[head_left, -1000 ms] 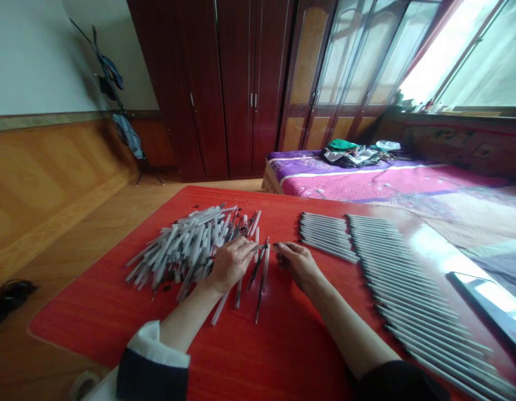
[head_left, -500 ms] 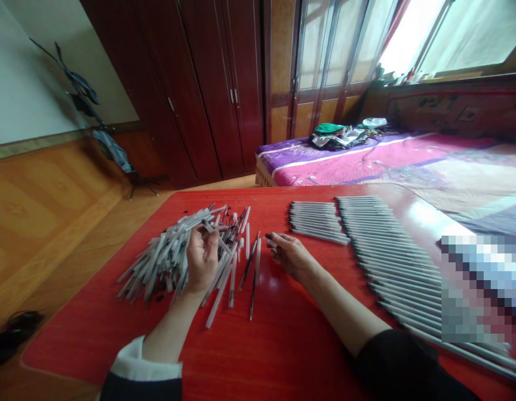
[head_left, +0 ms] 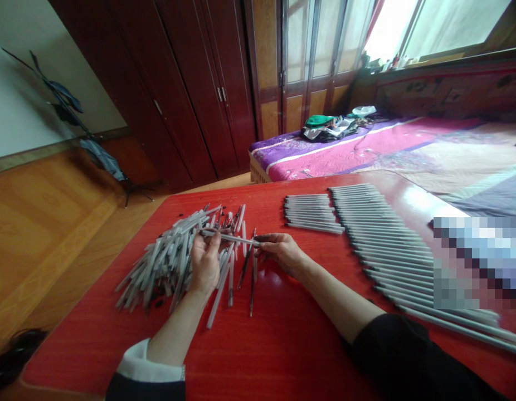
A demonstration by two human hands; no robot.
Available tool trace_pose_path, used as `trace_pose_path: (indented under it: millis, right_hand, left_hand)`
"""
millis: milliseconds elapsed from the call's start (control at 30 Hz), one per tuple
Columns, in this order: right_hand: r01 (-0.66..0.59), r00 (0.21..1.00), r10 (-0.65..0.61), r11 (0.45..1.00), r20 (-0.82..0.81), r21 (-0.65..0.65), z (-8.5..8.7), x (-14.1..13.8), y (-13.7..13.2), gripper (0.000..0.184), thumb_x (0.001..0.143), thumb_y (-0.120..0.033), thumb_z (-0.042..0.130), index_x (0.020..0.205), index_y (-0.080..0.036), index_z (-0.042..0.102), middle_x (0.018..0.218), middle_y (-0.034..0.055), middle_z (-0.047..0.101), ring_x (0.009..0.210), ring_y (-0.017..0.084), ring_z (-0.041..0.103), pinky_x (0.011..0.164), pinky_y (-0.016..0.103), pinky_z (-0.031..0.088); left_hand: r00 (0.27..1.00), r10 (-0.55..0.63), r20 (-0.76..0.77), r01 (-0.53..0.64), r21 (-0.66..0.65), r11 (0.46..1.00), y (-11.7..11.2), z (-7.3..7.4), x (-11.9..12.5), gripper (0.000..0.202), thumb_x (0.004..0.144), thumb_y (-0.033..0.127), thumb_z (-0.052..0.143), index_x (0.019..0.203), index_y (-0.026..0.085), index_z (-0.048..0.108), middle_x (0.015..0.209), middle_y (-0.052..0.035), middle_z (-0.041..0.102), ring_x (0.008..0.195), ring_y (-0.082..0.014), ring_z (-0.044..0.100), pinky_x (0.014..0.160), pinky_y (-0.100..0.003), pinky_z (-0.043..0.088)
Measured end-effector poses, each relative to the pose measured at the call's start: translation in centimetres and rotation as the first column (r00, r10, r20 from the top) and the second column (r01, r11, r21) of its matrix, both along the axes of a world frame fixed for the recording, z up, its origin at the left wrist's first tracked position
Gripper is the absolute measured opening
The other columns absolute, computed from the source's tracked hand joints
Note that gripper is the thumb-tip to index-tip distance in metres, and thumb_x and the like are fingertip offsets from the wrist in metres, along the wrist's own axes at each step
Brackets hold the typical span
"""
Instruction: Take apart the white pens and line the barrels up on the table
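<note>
My left hand [head_left: 204, 262] is raised palm up over the red table [head_left: 262, 345], its fingers closed on a clear pen barrel [head_left: 230, 238] held level. My right hand [head_left: 281, 252] pinches the barrel's right end, where a dark tip shows. Under the left hand lies a heap of loose clear pen barrels [head_left: 170, 259], with a few dark refills [head_left: 246, 264] beside it. To the right lie a short row of finished pens [head_left: 312, 213] and a long row of finished pens [head_left: 392, 250], side by side.
A blurred-out patch [head_left: 477, 262] covers something at the table's right edge. Behind the table is a bed with a pink and purple cover [head_left: 366, 150] and a pile of clothes [head_left: 329, 127]. Dark wooden wardrobes [head_left: 191, 89] and a coat stand [head_left: 86, 128] stand at the back.
My left hand lifted a barrel from the heap and turned palm up. My right hand came in and took the barrel's right end. The view swung left.
</note>
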State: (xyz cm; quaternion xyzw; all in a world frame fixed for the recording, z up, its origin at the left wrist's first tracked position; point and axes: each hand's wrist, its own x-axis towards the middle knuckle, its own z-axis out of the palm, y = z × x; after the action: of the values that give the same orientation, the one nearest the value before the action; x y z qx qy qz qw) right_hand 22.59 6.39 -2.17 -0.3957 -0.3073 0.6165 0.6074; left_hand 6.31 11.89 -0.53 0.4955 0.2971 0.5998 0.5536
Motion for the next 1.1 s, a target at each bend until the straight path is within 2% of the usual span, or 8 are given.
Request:
trace_pose_path:
  millis: [300, 467, 633, 733, 833, 1100]
  right_hand:
    - [-0.012, 1.000, 0.012, 1.000, 0.018, 0.015, 0.06, 0.09, -0.13, 0.021, 0.059, -0.020, 0.068, 0.077, -0.008, 0.064, 0.062, 0.0059, 0.067, 0.051, 0.012, 0.061, 0.050, 0.022, 0.047]
    - [-0.017, 0.999, 0.016, 1.000, 0.040, 0.008, 0.16, -0.11, -0.18, 0.022, 0.059, -0.022, 0.067, 0.077, -0.008, 0.063, 0.060, 0.0056, 0.066, 0.050, 0.011, 0.061, 0.047, 0.020, 0.046]
    - [-0.081, 0.988, 0.078, 0.997, 0.132, 0.013, 0.03, -0.09, -0.23, 0.025, 0.062, -0.032, 0.065, 0.075, -0.010, 0.061, 0.059, 0.0026, 0.065, 0.042, 0.011, 0.058, 0.037, 0.019, 0.042]
    - [-0.115, 0.974, 0.112, 0.993, 0.198, 0.005, 0.08, 0.00, -0.36, 0.026, 0.064, -0.036, 0.064, 0.070, -0.012, 0.060, 0.051, -0.0018, 0.059, 0.035, 0.008, 0.052, 0.031, 0.017, 0.037]
    - [-0.102, 0.973, 0.097, 0.995, 0.207, 0.010, 0.27, 0.04, -0.53, 0.027, 0.064, -0.038, 0.065, 0.071, -0.012, 0.059, 0.045, -0.0046, 0.055, 0.032, 0.007, 0.049, 0.030, 0.017, 0.035]
    - [-0.024, 0.992, 0.024, 1.000, 0.122, -0.005, 0.38, -0.62, -0.51, 0.025, 0.061, -0.035, 0.065, 0.064, -0.012, 0.057, 0.045, -0.0035, 0.054, 0.032, 0.006, 0.046, 0.029, 0.017, 0.036]
  left_hand:
    - [1.000, -0.020, 0.019, 0.020, -0.020, 1.000, 0.15, -0.26, 0.03, 0.029, 0.071, 0.034, 0.068, 0.087, 0.018, 0.050, 0.083, -0.0023, 0.066, 0.077, -0.0165, 0.066, 0.065, -0.027, 0.053]
    - [0.997, -0.071, 0.031, 0.073, -0.050, 0.996, 0.11, -0.50, 0.14, 0.028, 0.071, 0.032, 0.067, 0.087, 0.017, 0.050, 0.082, -0.0023, 0.067, 0.071, -0.0145, 0.065, 0.066, -0.028, 0.054]
    - [0.993, -0.112, 0.047, 0.115, -0.074, 0.991, 0.13, -0.58, 0.07, 0.027, 0.071, 0.031, 0.068, 0.087, 0.019, 0.051, 0.082, -0.0005, 0.068, 0.075, -0.0145, 0.066, 0.068, -0.028, 0.053]
    - [0.988, -0.133, 0.079, 0.142, -0.119, 0.983, 0.07, -0.51, 0.00, 0.026, 0.070, 0.028, 0.069, 0.087, 0.017, 0.053, 0.082, -0.0013, 0.068, 0.075, -0.0141, 0.066, 0.068, -0.027, 0.053]
    - [0.983, -0.136, 0.122, 0.156, -0.171, 0.973, -0.03, -0.40, 0.04, 0.026, 0.067, 0.026, 0.072, 0.084, 0.015, 0.056, 0.080, -0.0018, 0.068, 0.073, -0.0135, 0.066, 0.067, -0.025, 0.053]
    - [0.978, -0.121, 0.170, 0.160, -0.241, 0.957, -0.14, -0.51, 0.37, 0.023, 0.065, 0.024, 0.073, 0.081, 0.016, 0.058, 0.079, -0.0016, 0.069, 0.074, -0.0125, 0.066, 0.063, -0.020, 0.053]
